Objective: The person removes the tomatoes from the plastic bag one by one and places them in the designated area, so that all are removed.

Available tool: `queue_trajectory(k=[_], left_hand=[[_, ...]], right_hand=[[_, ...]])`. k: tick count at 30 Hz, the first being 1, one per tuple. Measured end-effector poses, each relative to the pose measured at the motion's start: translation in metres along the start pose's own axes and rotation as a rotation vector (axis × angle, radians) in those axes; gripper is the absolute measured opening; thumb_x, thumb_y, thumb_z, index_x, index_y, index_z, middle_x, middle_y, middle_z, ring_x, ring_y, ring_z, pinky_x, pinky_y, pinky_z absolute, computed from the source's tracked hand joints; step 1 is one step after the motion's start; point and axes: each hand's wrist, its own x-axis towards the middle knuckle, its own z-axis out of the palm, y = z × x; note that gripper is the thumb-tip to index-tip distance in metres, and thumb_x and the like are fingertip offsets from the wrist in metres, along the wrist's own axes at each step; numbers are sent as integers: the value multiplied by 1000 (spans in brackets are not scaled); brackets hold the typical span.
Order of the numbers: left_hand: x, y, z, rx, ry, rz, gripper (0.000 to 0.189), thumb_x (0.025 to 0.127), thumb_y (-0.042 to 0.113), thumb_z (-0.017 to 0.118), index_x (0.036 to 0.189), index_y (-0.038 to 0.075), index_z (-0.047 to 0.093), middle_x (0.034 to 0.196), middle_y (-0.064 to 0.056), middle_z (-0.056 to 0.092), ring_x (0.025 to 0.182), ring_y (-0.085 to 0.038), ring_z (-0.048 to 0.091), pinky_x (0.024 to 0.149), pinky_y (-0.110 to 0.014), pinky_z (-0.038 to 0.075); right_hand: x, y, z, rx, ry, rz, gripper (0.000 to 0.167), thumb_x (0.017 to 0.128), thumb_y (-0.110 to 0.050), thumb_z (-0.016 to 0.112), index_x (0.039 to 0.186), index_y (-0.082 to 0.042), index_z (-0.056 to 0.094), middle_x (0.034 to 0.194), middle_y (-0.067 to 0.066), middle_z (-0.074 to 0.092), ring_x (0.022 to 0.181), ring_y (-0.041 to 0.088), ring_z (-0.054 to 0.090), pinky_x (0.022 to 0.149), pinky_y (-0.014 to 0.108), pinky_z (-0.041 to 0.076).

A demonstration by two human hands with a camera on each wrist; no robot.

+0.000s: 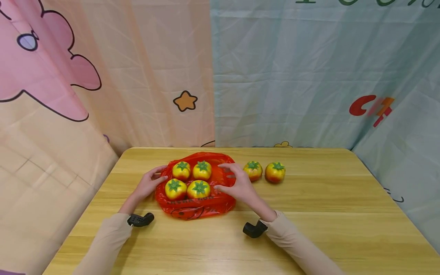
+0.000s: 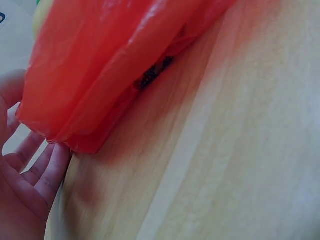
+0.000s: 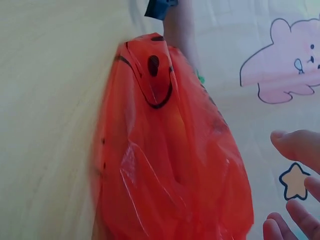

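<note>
A red plastic bag lies spread open on the wooden table, dark print on its near side. Several round yellow-and-red tomato-like fruits with green leafy tops sit in it. At the bag's left edge is my left hand, its thumb and fingers apart and touching the plastic. My right hand hovers over the bag's right part, thumb and fingers spread with nothing between them. In the right wrist view, the fingers stand apart from the plastic. Two more such fruits, a left one and a right one, lie outside the bag.
The wooden table extends around the bag, its back edge close to a printed curtain. Black camera mounts, one on the left wrist and one on the right, stick out inward above the tabletop.
</note>
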Motion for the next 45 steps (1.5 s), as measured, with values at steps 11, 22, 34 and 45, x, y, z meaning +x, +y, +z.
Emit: queue_trajectory(k=[11,22,34,45], left_hand=[[0,1,1,-7,0,1,53,99,24,54,144,1,39,141,-27,44,120,-42,51,89,-32,54],[-1,2,1,-17,-2,4,53,98,24,54,144,1,40,140,-27,44,118,-39,51,87,-29,54],[-1,1,1,0,0,-5,54,98,24,55,145,1,39,144,-26,42,121,-41,51,92,-36,53],[-1,-1,0,3,6,-6,54,99,24,54,145,1,39,143,-27,42,122,-42,50,92,-36,53]], right_hand=[[4,-2,21,7,-55,39,61,74,-20,84,126,-6,57,125,14,58,110,33,57,92,46,50],[14,-3,36,-37,-84,30,60,73,-22,84,125,-8,57,124,12,59,110,29,58,92,45,51],[10,8,45,-78,-106,60,63,71,-29,86,125,-12,58,124,8,60,113,26,57,93,43,50],[8,9,49,-76,-148,109,70,70,-33,86,129,-12,55,125,7,59,108,25,59,92,39,51]])
